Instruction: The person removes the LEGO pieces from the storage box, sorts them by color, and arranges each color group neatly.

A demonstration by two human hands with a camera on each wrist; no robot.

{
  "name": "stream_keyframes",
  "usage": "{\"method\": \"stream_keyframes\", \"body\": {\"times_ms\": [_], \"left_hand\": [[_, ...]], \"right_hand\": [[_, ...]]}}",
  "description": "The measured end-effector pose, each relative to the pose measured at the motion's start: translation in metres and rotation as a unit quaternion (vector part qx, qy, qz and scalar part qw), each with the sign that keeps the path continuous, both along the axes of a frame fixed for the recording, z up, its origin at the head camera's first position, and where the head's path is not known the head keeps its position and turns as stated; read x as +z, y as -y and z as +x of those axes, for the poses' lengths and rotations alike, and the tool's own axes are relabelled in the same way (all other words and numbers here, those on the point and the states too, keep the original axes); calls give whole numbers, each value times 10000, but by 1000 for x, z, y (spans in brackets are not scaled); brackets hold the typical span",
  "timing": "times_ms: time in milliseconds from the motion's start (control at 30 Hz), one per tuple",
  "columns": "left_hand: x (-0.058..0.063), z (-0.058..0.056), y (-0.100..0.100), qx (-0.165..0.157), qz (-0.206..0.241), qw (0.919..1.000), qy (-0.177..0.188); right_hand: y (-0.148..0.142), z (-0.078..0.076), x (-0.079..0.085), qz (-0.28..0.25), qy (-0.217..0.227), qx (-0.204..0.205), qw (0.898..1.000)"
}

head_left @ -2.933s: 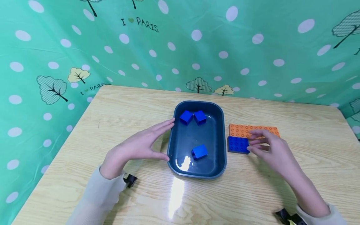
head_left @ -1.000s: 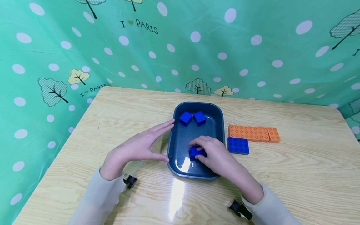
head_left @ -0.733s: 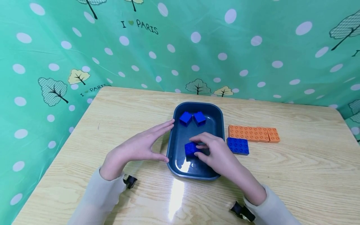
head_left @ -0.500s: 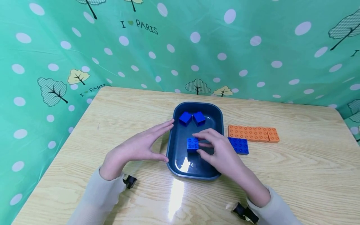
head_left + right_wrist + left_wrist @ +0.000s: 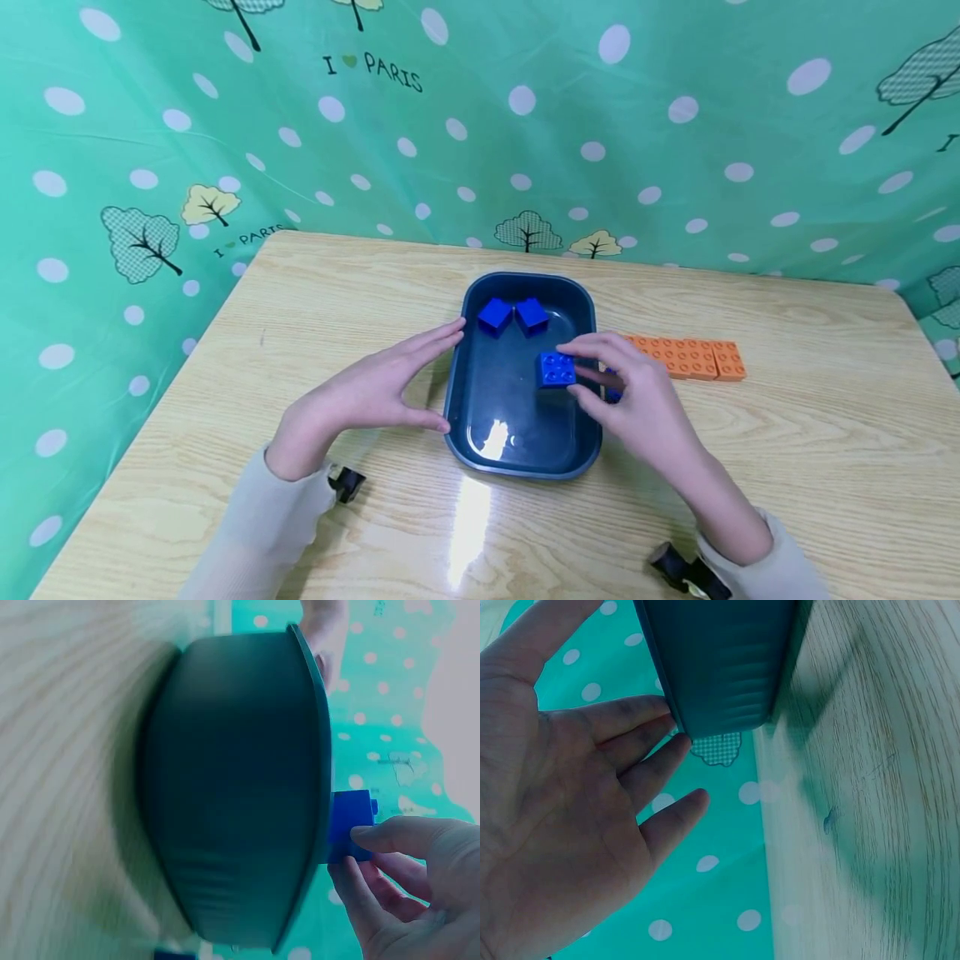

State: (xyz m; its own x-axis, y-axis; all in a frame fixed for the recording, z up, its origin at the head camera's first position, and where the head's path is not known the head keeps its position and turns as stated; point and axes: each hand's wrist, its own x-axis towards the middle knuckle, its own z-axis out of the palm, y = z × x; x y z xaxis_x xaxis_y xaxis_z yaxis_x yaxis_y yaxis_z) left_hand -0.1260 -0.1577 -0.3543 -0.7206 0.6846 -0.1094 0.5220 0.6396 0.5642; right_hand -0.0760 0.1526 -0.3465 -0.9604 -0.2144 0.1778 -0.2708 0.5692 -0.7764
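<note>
My right hand [image 5: 637,392] pinches a small blue building brick [image 5: 557,369], studs up, between thumb and fingertips. In the head view the brick overlaps the right part of a dark blue tray [image 5: 525,454]; the right wrist view shows the brick [image 5: 351,825] at the level of the tray's rim [image 5: 319,712]. My left hand [image 5: 375,387] has its fingers extended, with thumb and fingertips at the tray's left rim. Two more blue bricks, one [image 5: 496,317] beside the other [image 5: 532,316], lie at the tray's far end.
Right of the tray lie orange bricks [image 5: 690,358] in a row on the wooden table [image 5: 825,433]. A flat blue brick [image 5: 613,387] there is mostly hidden behind my right hand. A green dotted cloth [image 5: 480,125] hangs behind the table.
My right hand came from beside the flat blue brick into the tray, took hold of a blue brick, turned it studs up and carried it up and right. The left hand stayed put.
</note>
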Motion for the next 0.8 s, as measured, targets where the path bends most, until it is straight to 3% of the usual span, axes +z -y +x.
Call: {"method": "stream_keyframes", "body": {"times_ms": [500, 800], "left_hand": [[0, -1, 0, -40, 6, 10000, 25], [1, -1, 0, -10, -20, 10000, 53]], "right_hand": [[-62, 8, 0, 72, -662, -740, 9950], [-96, 12, -13, 333, -598, -1049, 9921]]}}
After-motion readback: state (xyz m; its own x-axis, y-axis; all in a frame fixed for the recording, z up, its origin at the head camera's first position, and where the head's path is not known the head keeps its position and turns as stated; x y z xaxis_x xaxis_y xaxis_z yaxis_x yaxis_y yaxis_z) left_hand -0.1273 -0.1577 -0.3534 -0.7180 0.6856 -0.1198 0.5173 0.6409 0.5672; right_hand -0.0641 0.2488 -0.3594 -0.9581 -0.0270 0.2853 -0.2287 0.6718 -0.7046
